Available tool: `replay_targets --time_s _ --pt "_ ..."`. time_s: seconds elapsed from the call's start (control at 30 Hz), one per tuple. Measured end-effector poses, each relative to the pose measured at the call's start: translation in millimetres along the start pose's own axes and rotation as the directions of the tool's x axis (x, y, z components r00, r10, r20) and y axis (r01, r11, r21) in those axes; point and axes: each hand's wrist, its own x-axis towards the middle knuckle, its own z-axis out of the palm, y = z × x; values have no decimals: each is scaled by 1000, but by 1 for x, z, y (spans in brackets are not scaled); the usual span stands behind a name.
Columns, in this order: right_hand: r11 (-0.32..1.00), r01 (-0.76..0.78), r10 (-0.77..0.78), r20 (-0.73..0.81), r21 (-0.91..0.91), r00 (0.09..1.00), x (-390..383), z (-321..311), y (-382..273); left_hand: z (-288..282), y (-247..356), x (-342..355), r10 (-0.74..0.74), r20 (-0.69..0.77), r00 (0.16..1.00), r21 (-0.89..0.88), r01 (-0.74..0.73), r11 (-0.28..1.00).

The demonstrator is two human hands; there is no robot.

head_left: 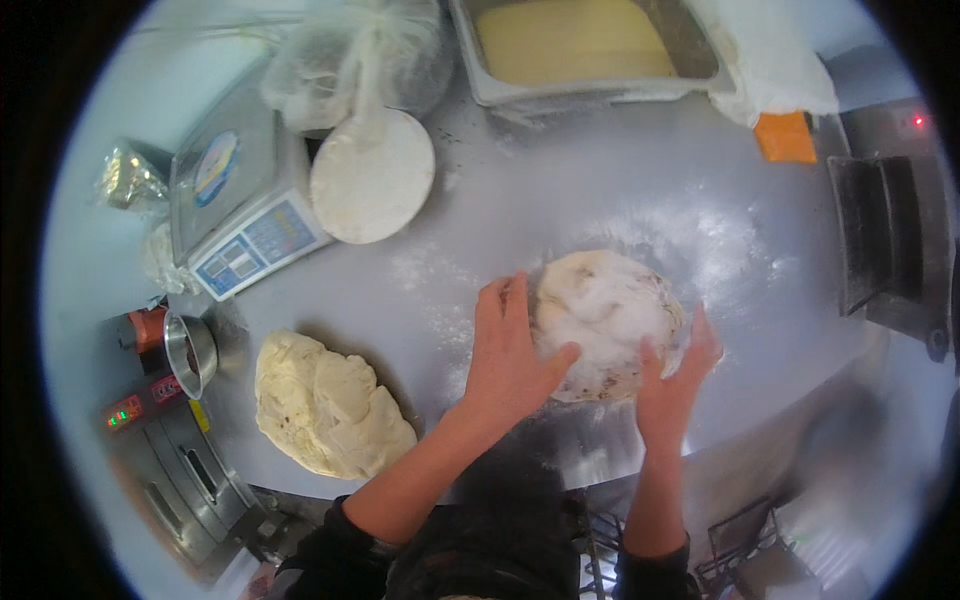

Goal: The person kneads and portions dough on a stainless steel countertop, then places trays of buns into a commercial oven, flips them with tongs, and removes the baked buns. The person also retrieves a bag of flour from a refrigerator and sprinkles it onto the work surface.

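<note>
Dough [605,310], round and floured, near the front edge of a metal table [490,215], left hand [510,358] spread wide around its left side, right hand [676,385] loosely cupped opposite, fingers parted, neither clenched.

Worn on the person's head, the wide fisheye camera is looking steeply down from above and behind the bare left hand [508,350] and the bare right hand [676,385], facing forward across the smooth grey metal table [560,180]. It is sitting near enough to be showing both hands whole below the centre, yet its round view is reaching well beyond them to the deep rectangular grey metal pan [492,90] and bending straight edges toward the rim.
</note>
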Motion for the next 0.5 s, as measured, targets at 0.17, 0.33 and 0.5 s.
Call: replay_targets --time_s 0.17,0.33,0.5 --pt "713 448 -314 326 -539 892 4 33 -14 -10 -45 -53 135 74 988 66 -140 988" --pt "861 271 -229 149 -430 962 -36 31 -88 -51 -94 -143 31 108 994 -500 28 866" --pt "657 725 -740 358 207 570 -265 88 -202 -129 -123 -266 27 15 1000 -991 19 -136"
